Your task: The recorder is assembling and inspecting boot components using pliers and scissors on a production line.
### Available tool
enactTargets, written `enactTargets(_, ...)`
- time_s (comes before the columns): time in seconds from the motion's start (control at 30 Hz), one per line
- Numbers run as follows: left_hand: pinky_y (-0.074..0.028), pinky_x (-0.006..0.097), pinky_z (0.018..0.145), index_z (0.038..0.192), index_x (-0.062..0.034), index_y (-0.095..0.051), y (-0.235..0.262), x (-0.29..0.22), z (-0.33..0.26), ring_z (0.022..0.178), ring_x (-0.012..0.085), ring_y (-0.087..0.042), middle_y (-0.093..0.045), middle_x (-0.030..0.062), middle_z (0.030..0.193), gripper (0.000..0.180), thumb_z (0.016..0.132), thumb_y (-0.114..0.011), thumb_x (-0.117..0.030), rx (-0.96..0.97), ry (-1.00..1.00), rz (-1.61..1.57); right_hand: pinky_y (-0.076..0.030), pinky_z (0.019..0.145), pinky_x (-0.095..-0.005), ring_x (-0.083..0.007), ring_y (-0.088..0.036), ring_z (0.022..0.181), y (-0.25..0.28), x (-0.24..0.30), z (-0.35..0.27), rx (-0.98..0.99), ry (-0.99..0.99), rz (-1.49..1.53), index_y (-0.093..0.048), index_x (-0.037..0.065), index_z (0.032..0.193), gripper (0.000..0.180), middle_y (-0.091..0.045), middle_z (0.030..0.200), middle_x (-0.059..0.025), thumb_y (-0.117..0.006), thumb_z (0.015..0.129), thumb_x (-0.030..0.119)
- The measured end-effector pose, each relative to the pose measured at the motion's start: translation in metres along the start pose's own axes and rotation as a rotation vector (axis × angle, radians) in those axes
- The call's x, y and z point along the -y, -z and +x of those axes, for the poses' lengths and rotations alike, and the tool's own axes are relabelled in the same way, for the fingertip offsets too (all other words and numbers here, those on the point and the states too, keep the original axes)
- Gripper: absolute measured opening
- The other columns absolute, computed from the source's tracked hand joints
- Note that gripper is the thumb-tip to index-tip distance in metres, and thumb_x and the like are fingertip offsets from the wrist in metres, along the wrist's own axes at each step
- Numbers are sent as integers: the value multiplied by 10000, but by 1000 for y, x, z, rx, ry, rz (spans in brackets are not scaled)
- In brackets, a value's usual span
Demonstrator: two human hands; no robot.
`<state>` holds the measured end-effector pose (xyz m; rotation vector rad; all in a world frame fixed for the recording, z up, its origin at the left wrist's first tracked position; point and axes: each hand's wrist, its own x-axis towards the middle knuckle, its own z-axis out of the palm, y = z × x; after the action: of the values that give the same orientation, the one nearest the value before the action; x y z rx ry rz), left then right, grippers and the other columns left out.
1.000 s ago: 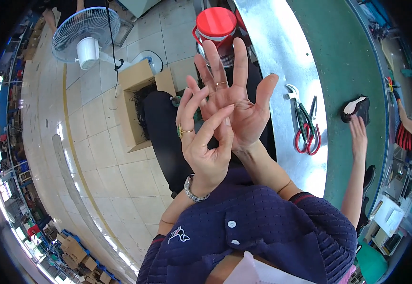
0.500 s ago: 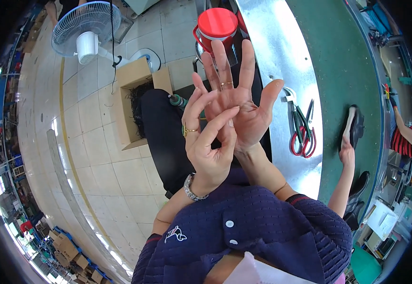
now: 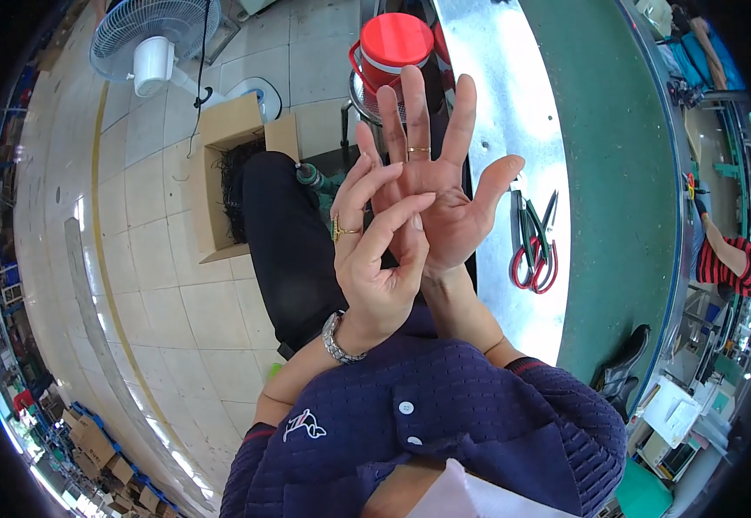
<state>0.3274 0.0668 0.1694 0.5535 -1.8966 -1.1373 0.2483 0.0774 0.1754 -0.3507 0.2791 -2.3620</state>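
My left hand (image 3: 377,250), with a metal watch (image 3: 334,338) at the wrist, lies across the palm of my right hand (image 3: 436,194). Its thumb and index finger pinch together at that palm; whatever sits between them is hidden or too small to name. Palm up, my right hand is open, with its fingers spread and a thin ring on one finger. To its right, red-handled scissors (image 3: 543,259) and a dark green-handled tool (image 3: 526,220) lie together on the shiny metal tabletop (image 3: 514,112).
A red lidded bucket (image 3: 395,43) stands beyond my hands. Left of my dark-trousered leg (image 3: 276,250) is an open carton (image 3: 212,211) of black, stringy material. A green-bodied tool (image 3: 311,177) is beside that leg. A white fan (image 3: 153,65) stands farther off. Dark shoes (image 3: 621,367) are at right.
The view has shifted slightly, while my hands keep nearly the same pose. A bare leg with a dark shoe, earlier on the green floor at right, is out of view.
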Motion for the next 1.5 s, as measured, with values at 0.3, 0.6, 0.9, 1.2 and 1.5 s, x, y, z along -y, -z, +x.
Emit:
enactTargets(0.3,-355,408,1077,989,-63,-707,-2,2,-1,1308,302,-441,-568,109,1263,191,833,-627,12,20,-47,23,-162,1174,-450,-264,-154,1457,3,2,-2,12,13,-83,-49,329,1542,793,-145,1595,-91,-122,885,767)
enactTargets(0.6,-372,402,1067,990,-60,-705,-3,1,1,1295,304,-457,-575,109,1245,205,821,-627,24,2,-74,81,-166,1190,-459,-290,-153,1462,1,2,-1,-19,-1,13,-64,311,1542,779,-127,1591,-139,-159,902,744)
enactTargets(0.9,-370,408,1070,992,-52,-698,-3,1,0,1283,311,-466,-567,113,1247,197,826,-624,26,16,-35,23,-172,1189,-457,-282,-157,1463,2,5,-1,-23,-33,-14,-49,316,1542,778,-138,1588,-142,-153,902,745)
enactTargets(1.2,-373,414,1064,995,-40,-687,-3,3,-2,1268,310,-481,-573,116,1234,186,831,-624,20,24,-58,9,-169,1188,-459,-285,-159,1464,2,4,-3,-20,-17,-58,-48,306,1543,783,-133,1590,-142,-149,903,744)
enactTargets(1.5,-388,433,1033,985,-69,-711,36,-1,40,1079,255,-607,-678,51,1035,198,788,-709,-49,228,-185,282,-152,1192,-459,-296,-200,1450,2,18,-5,-166,-374,272,-170,210,1539,734,-138,1588,-157,-207,961,660)
